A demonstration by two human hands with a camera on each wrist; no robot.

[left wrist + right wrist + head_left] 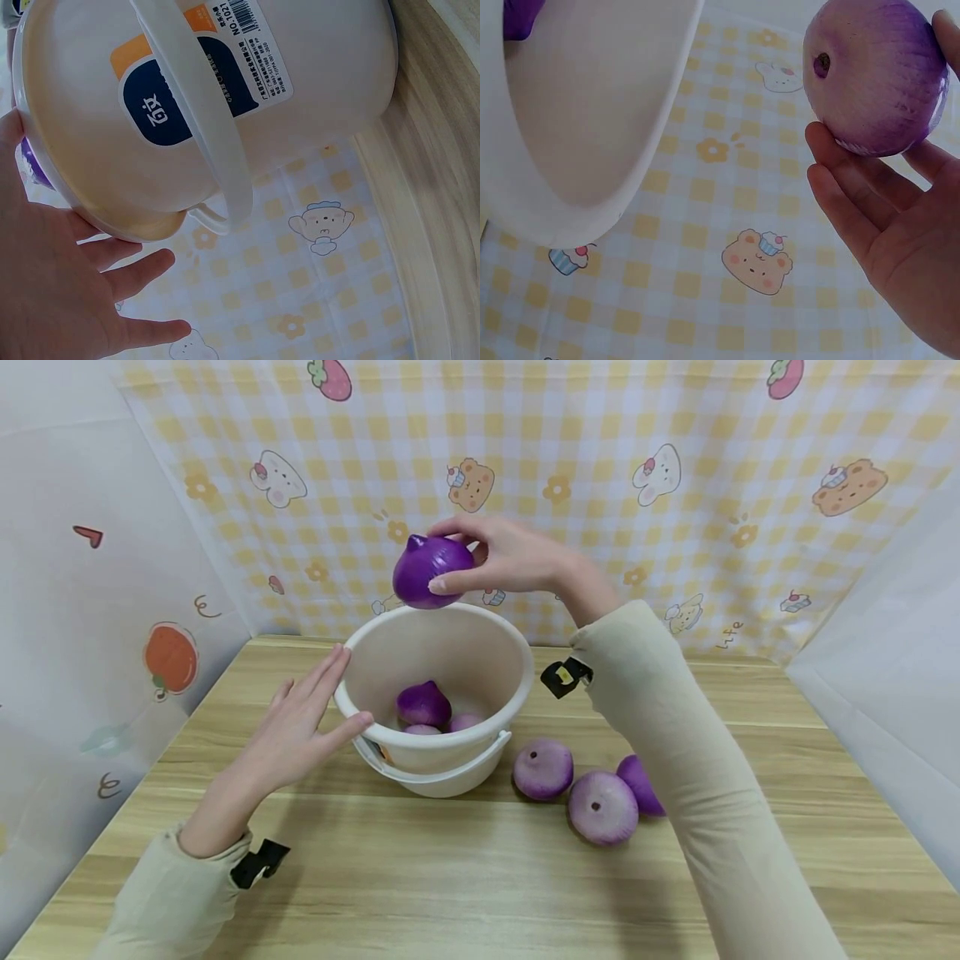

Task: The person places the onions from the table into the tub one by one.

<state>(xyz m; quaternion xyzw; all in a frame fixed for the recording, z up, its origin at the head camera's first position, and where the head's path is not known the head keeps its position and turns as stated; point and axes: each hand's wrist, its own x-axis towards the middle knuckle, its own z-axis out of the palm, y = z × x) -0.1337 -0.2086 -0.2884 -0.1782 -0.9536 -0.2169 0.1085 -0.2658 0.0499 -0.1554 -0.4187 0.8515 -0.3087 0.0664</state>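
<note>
Head view: pinches purple onion (431,572) with right hand (510,556) above white bucket (450,647), likely to clear rim (528,672), and rests left hand (296,743), grip spread, on rim, probably for steadying, with inside onions (423,703) below and loose onions (603,807) on surface (450,877).

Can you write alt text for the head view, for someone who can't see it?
A right hand holds a purple onion above a white bucket, while the left hand touches the rim. Other onions lie inside the bucket, and three onions sit on the wooden table to its right, with a yellow checked cloth behind.
</note>
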